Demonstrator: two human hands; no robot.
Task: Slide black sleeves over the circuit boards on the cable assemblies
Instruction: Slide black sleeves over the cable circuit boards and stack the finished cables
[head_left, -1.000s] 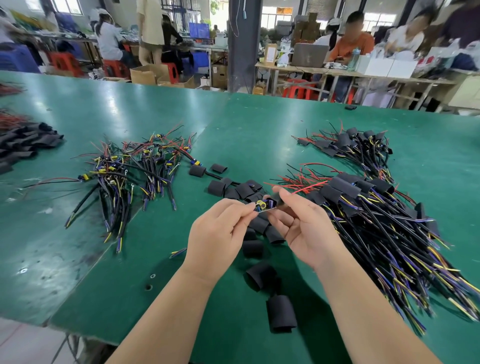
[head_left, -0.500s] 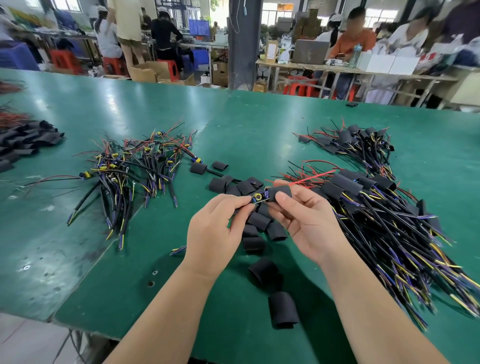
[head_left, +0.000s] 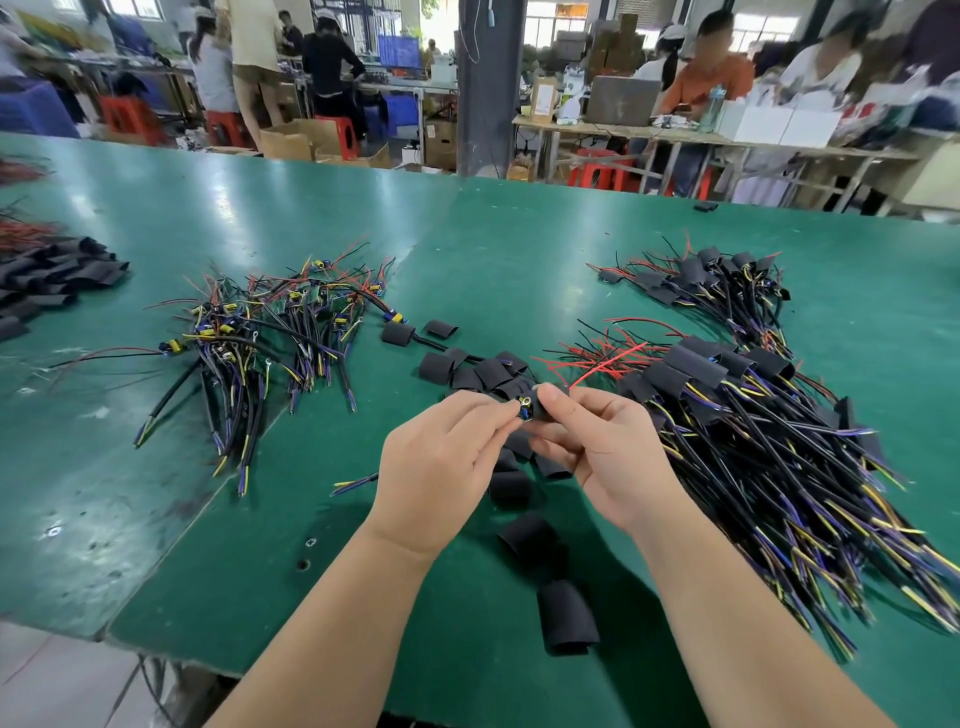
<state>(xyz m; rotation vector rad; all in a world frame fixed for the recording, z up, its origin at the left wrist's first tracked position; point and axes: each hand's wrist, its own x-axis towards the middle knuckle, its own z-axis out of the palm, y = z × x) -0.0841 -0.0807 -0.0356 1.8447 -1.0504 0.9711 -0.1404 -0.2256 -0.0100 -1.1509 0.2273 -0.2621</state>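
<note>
My left hand (head_left: 441, 457) pinches the end of a cable assembly, whose small yellow and blue circuit board (head_left: 523, 407) shows between my fingertips. My right hand (head_left: 605, 447) pinches a black sleeve (head_left: 540, 408) right against that board; red wires (head_left: 602, 366) stick out past my right fingers. Loose black sleeves (head_left: 488, 374) lie scattered just beyond and under my hands. A heap of bare cable assemblies (head_left: 270, 332) lies to the left. Sleeved assemblies (head_left: 753, 415) are piled to the right.
A second sleeved bundle (head_left: 717, 280) lies at the back right. More black sleeves (head_left: 47, 286) are stacked at the far left. Two single sleeves (head_left: 566, 616) lie near the green table's front edge (head_left: 260, 660). People work at benches behind.
The black sleeve has come up to the circuit board between my fingertips, and my right thumb now covers most of it. Both hands have lifted slightly toward the sleeve pile.
</note>
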